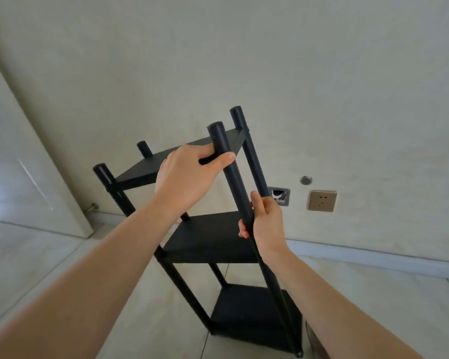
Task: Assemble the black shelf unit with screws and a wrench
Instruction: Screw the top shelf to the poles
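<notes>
Black three-tier metal shelf unit (210, 237) stands upright ahead, its near-right post (233, 174) gripped high by left hand (189, 174), lower by right hand (265, 221).

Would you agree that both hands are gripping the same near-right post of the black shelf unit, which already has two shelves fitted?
Not quite: the head view shows three shelves fitted on the black shelf unit, not two. The rest holds: the left hand and the right hand both grip the same near-right post.
</notes>
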